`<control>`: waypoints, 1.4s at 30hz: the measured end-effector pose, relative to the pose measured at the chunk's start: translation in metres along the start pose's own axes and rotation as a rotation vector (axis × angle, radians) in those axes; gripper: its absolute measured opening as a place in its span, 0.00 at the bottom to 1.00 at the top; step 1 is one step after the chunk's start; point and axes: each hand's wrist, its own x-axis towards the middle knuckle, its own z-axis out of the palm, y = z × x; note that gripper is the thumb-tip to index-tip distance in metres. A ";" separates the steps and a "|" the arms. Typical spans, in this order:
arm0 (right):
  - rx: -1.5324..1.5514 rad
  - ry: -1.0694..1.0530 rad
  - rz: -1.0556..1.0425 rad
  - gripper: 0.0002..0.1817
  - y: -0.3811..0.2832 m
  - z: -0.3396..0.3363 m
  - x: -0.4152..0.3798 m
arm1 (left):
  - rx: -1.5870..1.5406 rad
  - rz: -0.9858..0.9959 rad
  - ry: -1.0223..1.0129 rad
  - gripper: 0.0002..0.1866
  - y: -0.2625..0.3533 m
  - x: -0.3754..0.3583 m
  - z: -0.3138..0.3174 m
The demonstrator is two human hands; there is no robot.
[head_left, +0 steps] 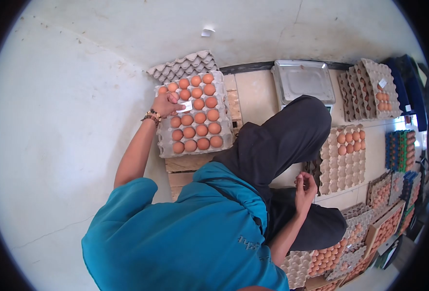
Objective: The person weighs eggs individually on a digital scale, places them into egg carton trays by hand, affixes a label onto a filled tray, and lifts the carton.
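My left hand point(165, 105), with beaded bracelets at the wrist, pinches a small white paper slip point(185, 107) over a grey egg tray point(162, 141). Brown eggs point(200, 118) fill most of this tray, which tops a stack; the hand hides part of its left side. My right hand point(305, 190) hangs near my knees with its fingers curled; whether anything small is between them cannot be made out. Just right of that hand stands a stack of trays point(339, 169) with several brown eggs point(349, 141) at its upper end.
Empty trays point(188, 66) lean behind the egg stack by the wall. A metal scale point(305, 82) stands at the top centre. Tilted trays point(369, 92) are at the upper right. Blue and green trays point(399, 150) and a wooden crate of eggs point(385, 228) lie at the right.
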 end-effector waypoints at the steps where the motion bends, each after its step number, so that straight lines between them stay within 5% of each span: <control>1: 0.001 -0.003 -0.001 0.13 -0.001 0.001 0.001 | 0.081 -0.028 -0.005 0.23 0.010 -0.005 -0.001; 6: -0.031 -0.008 -0.003 0.13 -0.004 0.000 0.002 | 0.437 -0.126 -0.039 0.24 0.052 -0.021 -0.006; 9: 0.104 0.060 -0.015 0.11 -0.006 0.001 0.003 | 0.492 0.215 0.153 0.25 0.034 -0.019 -0.010; 12: 0.240 0.152 -0.070 0.09 -0.024 0.005 0.004 | -0.214 0.027 0.323 0.25 0.023 -0.027 -0.021; 15: 0.367 0.113 -0.175 0.10 -0.091 0.036 0.007 | -0.246 0.069 0.653 0.22 -0.033 -0.023 -0.020; 21: 0.476 -0.371 -0.280 0.18 -0.181 0.169 0.047 | -0.393 -0.228 0.513 0.36 -0.116 -0.025 0.005; 23: 0.466 -0.408 0.072 0.20 -0.183 0.219 0.070 | -0.451 -0.277 0.485 0.40 -0.121 -0.025 0.008; 27: 0.097 -0.249 0.238 0.31 -0.131 0.294 0.106 | -0.529 -0.323 0.371 0.43 -0.098 -0.035 0.006; 31: -0.080 -0.288 0.445 0.36 -0.084 0.308 0.115 | -0.487 -0.365 0.303 0.43 -0.106 -0.032 0.009; 34: -0.065 -0.500 0.334 0.40 -0.062 0.318 0.125 | -0.518 -0.354 0.247 0.44 -0.118 -0.028 0.009; 38: -0.010 -0.572 0.294 0.46 -0.062 0.323 0.127 | -0.623 -0.321 0.209 0.48 -0.092 -0.041 0.011; 42: 0.055 -0.534 0.288 0.52 -0.037 0.348 0.128 | -0.859 -0.311 0.017 0.44 -0.138 -0.015 0.002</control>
